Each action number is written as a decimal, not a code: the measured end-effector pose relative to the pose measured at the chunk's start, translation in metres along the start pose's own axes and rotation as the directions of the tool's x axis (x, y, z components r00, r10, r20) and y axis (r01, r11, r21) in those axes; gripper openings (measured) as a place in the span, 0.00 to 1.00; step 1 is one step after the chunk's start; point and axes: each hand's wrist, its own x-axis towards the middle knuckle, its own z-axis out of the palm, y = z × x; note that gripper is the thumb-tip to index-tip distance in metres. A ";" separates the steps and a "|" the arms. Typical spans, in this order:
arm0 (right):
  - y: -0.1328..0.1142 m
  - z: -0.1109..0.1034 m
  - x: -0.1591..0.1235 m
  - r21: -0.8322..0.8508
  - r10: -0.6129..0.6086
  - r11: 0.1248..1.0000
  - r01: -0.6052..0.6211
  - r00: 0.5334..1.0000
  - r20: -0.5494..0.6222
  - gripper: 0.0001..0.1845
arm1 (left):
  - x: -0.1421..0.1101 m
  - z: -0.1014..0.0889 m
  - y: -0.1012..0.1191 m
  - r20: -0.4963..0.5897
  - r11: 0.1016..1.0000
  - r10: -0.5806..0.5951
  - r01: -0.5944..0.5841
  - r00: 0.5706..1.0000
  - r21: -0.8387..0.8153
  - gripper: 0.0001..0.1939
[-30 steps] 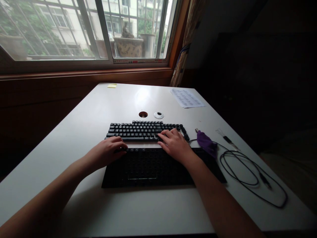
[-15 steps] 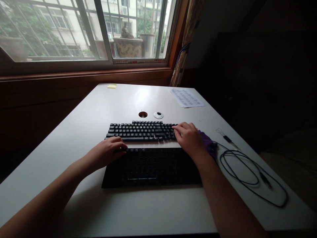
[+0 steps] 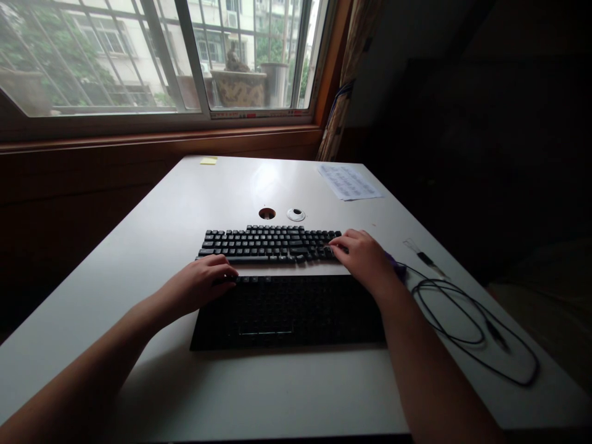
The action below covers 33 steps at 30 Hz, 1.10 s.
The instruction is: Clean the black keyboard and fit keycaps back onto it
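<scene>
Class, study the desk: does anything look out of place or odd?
Yes: rows of keycaps, some crooked, lie on the desk, not on the keyboard. A hole there is open, its apparent cover beside it.

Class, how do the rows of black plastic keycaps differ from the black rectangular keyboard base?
The rows of black plastic keycaps lie farther back; the black rectangular keyboard base lies in front. The keycaps are many small pieces; the base is one wide body. Both are black and rest on the white tabletop.
</scene>
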 end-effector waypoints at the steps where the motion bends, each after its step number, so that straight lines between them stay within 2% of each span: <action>1: 0.003 -0.001 0.000 -0.002 0.019 1.000 -0.020 1.000 -0.024 0.09 | 0.000 0.000 0.000 -0.002 1.000 0.001 -0.001 1.000 -0.001 0.08; 6: 0.014 -0.005 0.001 0.047 0.127 0.992 -0.121 0.976 -0.178 0.13 | 0.001 -0.001 0.001 -0.008 1.000 0.002 -0.002 1.000 -0.015 0.08; 11: 0.016 -0.006 0.000 0.064 0.194 0.981 -0.184 0.945 -0.262 0.14 | 0.000 0.001 -0.001 -0.009 1.000 -0.009 0.009 1.000 -0.022 0.08; 16: 0.014 -0.004 0.001 0.063 0.218 0.976 -0.209 0.934 -0.282 0.14 | 0.000 -0.002 -0.003 -0.032 0.999 0.002 -0.003 0.999 -0.036 0.09; 21: 0.010 0.001 0.002 0.088 0.203 0.978 -0.187 0.947 -0.248 0.13 | 0.009 -0.019 -0.013 -0.151 0.999 -0.018 0.012 0.988 -0.044 0.12; 24: 0.007 0.003 0.002 0.116 0.197 0.978 -0.174 0.952 -0.234 0.12 | 0.023 -0.031 -0.021 -0.218 1.000 -0.014 0.011 0.976 -0.014 0.14; 29: 0.005 0.003 0.002 0.143 0.196 0.976 -0.165 0.950 -0.242 0.13 | 0.066 -0.042 -0.041 -0.209 0.994 -0.012 0.034 0.978 0.101 0.15; 33: 0.005 0.002 0.002 0.146 0.204 0.974 -0.173 0.950 -0.235 0.13 | 0.106 -0.039 -0.062 -0.145 0.980 -0.076 0.101 0.987 0.170 0.14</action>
